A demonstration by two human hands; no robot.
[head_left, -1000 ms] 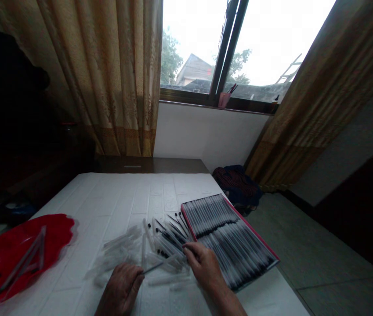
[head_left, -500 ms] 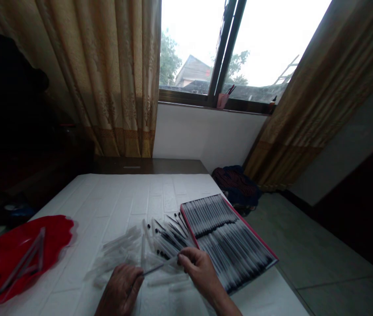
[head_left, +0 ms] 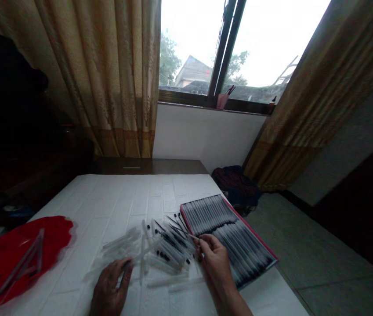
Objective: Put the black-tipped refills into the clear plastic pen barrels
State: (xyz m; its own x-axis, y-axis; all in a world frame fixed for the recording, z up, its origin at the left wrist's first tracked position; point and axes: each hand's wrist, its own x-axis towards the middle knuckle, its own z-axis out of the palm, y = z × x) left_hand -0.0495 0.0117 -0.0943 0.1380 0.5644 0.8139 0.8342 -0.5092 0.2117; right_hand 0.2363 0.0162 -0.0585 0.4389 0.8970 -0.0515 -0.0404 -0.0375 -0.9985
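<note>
My left hand (head_left: pixel 111 285) is at the near side of the table, thumb and forefinger closed at the end of a clear plastic tube (head_left: pixel 145 252). My right hand (head_left: pixel 215 256) pinches a thin, pale tube-like stick (head_left: pixel 193 237) at the left edge of a red-edged box (head_left: pixel 273 258). Two rows of clear tubes with dark contents (head_left: pixel 235 245) fill this box. Between my hands lie loose clear tubes (head_left: pixel 168 280), thin black pointed sticks (head_left: pixel 169 239) and small black caps (head_left: pixel 162 253). More clear tubes (head_left: pixel 122 241) are heaped beyond my left hand.
A red scalloped tray (head_left: pixel 54 237) holding a few tubes stands at the left. The white brick-patterned table (head_left: pixel 107 193) reaches back to a dark wooden edge (head_left: pixel 173 166). Dark cloth (head_left: pixel 237 184) lies beyond its right side. A pink cup (head_left: pixel 222 101) stands on the windowsill.
My hands have moved apart. The right went right to the box's edge with its slender piece; the left shifted left and back to the clear tubes. The dark stick between them no longer shows there.
</note>
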